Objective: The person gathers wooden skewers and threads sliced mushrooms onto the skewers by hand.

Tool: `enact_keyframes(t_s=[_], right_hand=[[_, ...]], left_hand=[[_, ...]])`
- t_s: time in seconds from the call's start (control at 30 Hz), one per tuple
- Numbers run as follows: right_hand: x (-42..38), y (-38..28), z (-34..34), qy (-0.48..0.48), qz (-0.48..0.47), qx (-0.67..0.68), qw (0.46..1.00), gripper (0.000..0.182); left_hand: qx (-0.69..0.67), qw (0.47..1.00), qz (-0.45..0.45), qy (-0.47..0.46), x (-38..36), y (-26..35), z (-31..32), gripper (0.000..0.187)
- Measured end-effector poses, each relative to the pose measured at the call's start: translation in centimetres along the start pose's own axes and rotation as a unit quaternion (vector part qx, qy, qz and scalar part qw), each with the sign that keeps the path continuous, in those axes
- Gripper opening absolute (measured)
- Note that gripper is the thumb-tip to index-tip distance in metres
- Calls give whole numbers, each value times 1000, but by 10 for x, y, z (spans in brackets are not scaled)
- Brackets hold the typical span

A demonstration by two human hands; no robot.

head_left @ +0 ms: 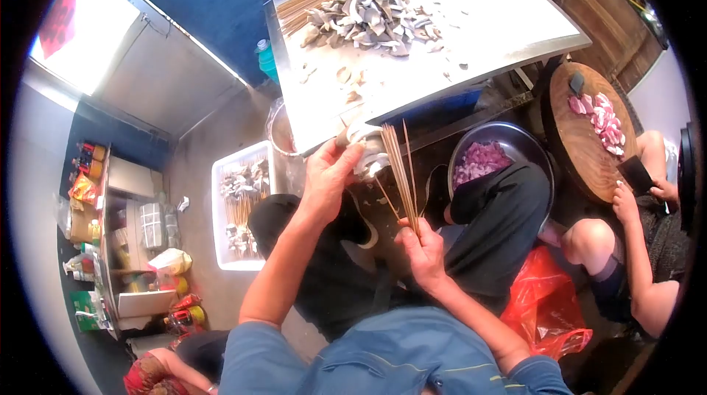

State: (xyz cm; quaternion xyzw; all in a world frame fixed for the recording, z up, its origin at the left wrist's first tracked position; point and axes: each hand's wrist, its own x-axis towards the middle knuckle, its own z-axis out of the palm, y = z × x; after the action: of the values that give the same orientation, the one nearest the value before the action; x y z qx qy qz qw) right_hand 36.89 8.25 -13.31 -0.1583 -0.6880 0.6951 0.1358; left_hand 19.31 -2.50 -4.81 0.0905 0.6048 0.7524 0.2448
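Observation:
My left hand (329, 180) is closed on a few grey-and-white food pieces (366, 146), pinched between thumb and fingers just off the table's near edge. In my right hand (424, 249) is a bundle of thin wooden skewers (398, 174), gripped near the lower ends with the points upward. One or two skewers splay out from the bundle. The skewers stand right beside the pieces in my left hand. On the white table (508, 27) lies a heap of similar grey-and-white pieces (375, 19), with more skewers (324, 1) behind it.
A white tray (216, 211) of loaded skewers stands on the floor to the left. At right are a metal bowl (546, 174) of chopped purple-red food and a round wooden board (571, 130), where another person's hands (627, 205) hold a cleaver. A red plastic bag (545, 299) lies nearby.

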Motion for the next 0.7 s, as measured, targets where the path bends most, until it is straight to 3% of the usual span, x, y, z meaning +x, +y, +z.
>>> enact_keyframes(t_s=[0.2,0.27,0.4,0.7], right_hand=[[1,3,2,-28,58,92,994,28],[-2,9,1,-34,78,107,991,27],[-8,22,-5,-42,138,137,980,27],[-17,32,-19,-34,158,134,978,25]], left_hand=[[-44,999,7,2,-2,-4,-13,37],[-113,993,14,36,-3,5,-14,28],[-93,994,35,49,1,9,-30,33],[-56,993,91,60,0,8,-43,32]])
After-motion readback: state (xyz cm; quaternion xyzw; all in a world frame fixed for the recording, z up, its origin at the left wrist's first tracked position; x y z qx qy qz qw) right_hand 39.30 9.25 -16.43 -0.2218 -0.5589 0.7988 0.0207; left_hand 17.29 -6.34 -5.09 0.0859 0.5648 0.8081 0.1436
